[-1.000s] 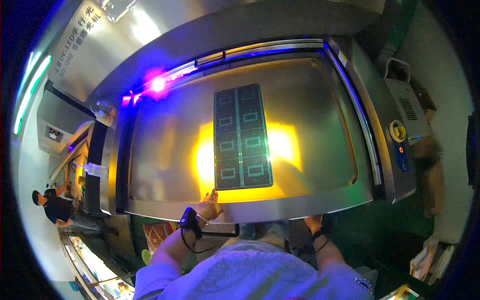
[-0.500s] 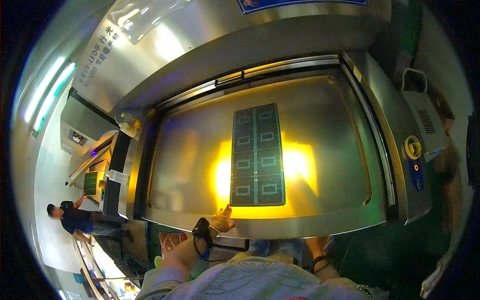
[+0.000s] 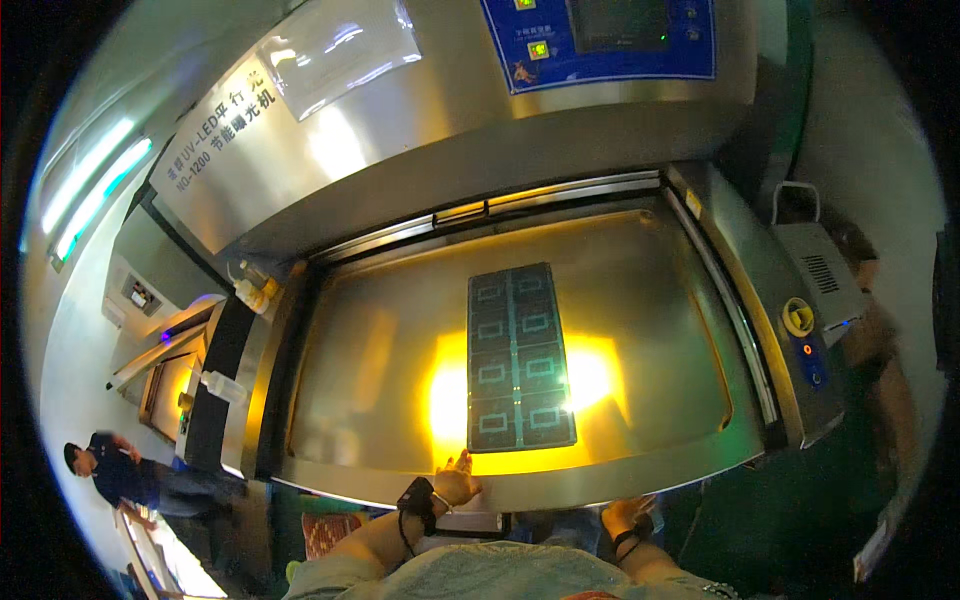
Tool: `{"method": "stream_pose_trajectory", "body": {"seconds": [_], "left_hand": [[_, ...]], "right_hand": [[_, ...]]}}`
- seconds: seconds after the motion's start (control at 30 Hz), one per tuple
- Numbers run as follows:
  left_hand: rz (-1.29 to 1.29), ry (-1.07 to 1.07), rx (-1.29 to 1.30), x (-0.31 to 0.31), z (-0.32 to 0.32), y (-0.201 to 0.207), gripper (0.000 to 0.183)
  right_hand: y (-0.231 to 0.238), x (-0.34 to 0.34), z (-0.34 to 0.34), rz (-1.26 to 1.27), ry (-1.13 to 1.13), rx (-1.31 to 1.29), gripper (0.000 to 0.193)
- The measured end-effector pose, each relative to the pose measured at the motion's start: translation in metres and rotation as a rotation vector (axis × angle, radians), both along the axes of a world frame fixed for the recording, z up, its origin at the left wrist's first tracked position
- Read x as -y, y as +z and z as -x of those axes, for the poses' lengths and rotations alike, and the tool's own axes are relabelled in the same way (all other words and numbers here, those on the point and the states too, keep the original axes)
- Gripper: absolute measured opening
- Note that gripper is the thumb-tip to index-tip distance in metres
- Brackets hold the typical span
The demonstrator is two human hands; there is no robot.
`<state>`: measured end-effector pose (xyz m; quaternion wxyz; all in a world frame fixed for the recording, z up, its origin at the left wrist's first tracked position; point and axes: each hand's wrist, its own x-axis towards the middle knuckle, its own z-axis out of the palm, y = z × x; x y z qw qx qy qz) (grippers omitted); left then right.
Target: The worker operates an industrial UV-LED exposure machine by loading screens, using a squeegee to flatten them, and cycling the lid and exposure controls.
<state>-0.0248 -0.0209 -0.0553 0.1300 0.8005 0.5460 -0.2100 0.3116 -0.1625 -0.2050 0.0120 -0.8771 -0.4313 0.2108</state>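
A dark rectangular panel [image 3: 518,362] with two columns of pale framed patterns lies flat on the metal tray [image 3: 380,300]. My left hand [image 3: 457,482] rests at the tray's front edge, by the panel's lower left corner. Its fingers are apart and point toward the panel, and nothing is in them; whether the fingertips touch the panel I cannot tell. Against the front edge, farther right, is my right hand [image 3: 627,515]. Its fingers are small and partly hidden, so their pose is unclear. Bands circle both wrists.
Behind the tray rises a metal machine housing [image 3: 300,150] with a blue control panel [image 3: 600,70]. A yellow round knob [image 3: 798,317] sits on the right side. Bottles [image 3: 255,287] stand at the left, where another person [image 3: 130,465] is beside a second machine.
My view has tilted up, showing more of the control panel. My right hand has come up to the tray's front edge. The left stays near the panel's corner. The other person's arms have moved.
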Motion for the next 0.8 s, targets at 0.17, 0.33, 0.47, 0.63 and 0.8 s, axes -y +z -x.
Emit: {"method": "stream_pose_trajectory", "body": {"seconds": [0.17,0.33,0.47,0.63,0.8], "left_hand": [[-0.17,-0.12,0.044,-0.002,-0.001,-0.001,0.088],[-0.078,-0.104,0.244,-0.005,-0.005,0.012,0.089],[-0.096,-0.088,0.279,0.0,0.011,0.005,0.089],[-0.069,-0.136,0.255,-0.002,0.001,0.008,0.096],[-0.072,-0.166,0.182,0.0,0.004,0.0,0.097]], "right_hand": [[-0.053,0.024,-0.033,-0.329,-0.03,0.034,0.054],[0.001,0.074,-0.072,-0.38,-0.124,-0.53,0.024],[0.168,0.117,-0.019,-0.314,-0.376,-1.162,0.032],[0.051,0.283,-0.03,-0.214,0.09,-0.458,0.04],[0.183,0.217,-0.002,-0.77,-0.807,-1.437,0.034]]}}
